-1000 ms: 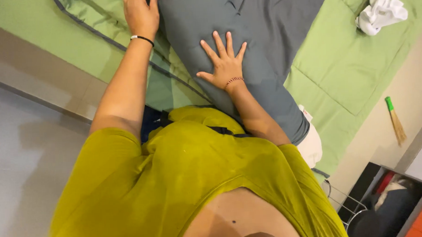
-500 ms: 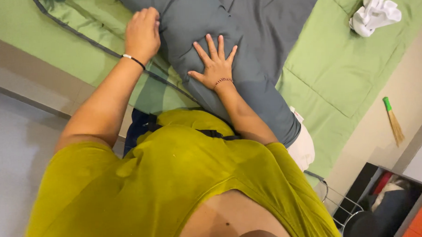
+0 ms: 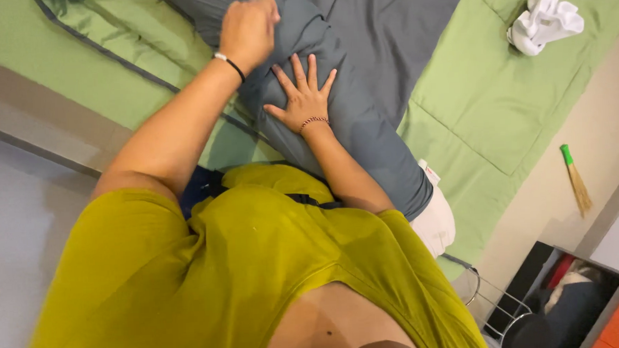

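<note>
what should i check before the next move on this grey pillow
1. Left hand gripping the grey pillow: ok, closed on its upper part.
2. Right hand bracing pillow: ok, flat, fingers spread.
3. White inner pillow fully covered: not ok, it pokes out of the open end.
4. Pillow supported by green bedsheet: ok.
5. White crumpled cloth out of the way: ok, far corner.
6. Cover's corners filled: cannot tell.

One head-worn view looks steeply down over the person's own chest onto the bed (image 3: 472, 113), close enough that both forearms fill the middle; the floor beside the bed shows at the right edge
</note>
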